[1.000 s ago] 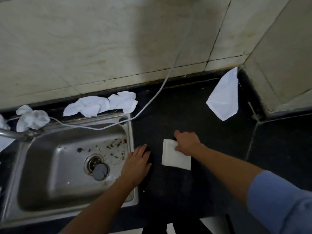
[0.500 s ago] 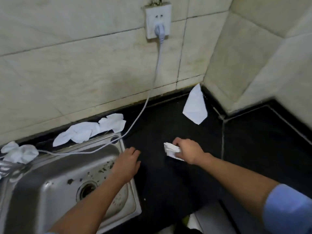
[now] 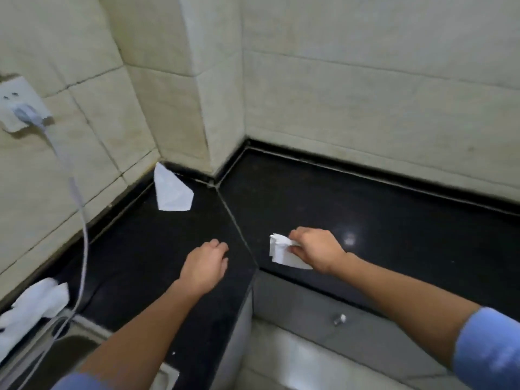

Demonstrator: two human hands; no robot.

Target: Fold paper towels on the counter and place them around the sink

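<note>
Gripping a folded white paper towel, the right hand is now held over the black polished stone counter at about four o'clock, past the seam of the corner. Half a second earlier this towel was being lifted nearer the steel sink; it has since been carried away to the right, so placement beside the basin is judged not yet done. The left hand is empty, fingers loosely curled, hovering low near the counter's middle. A second white towel folded to a point is propped in the corner at eleven o'clock. Crumpled white towels are seen at eight o'clock, beside a white power cord.
</note>
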